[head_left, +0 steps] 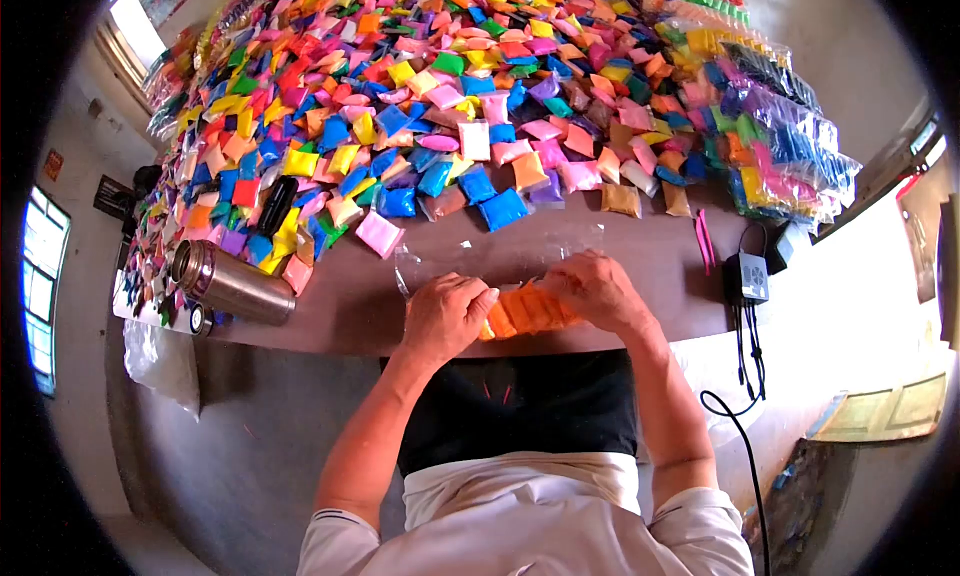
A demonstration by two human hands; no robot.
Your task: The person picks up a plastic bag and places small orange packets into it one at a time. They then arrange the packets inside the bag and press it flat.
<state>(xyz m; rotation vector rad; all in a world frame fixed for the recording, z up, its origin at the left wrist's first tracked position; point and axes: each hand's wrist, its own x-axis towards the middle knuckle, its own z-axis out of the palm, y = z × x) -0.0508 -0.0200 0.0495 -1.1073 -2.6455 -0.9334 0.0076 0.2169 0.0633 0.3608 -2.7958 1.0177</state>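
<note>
A clear plastic bag (410, 261) with orange packets (523, 311) in it lies at the table's front edge, close to my body. My left hand (450, 311) is closed on the bag's left side, thumb pointing toward the orange packets. At the bag's right side, my right hand (597, 288) has its fingers bent down and pinched on the plastic. Between the two hands the orange packets sit in a row. The bag's far edge spreads over the table beyond my fingers, and my fingertips are partly hidden.
A large heap of small colourful packets (430, 86) covers the table's far part. Filled clear bags (790, 146) are stacked at the right. A steel flask (235, 281) lies at the left. Pink strips (705, 241) and a grey box with cables (747, 278) are on the right.
</note>
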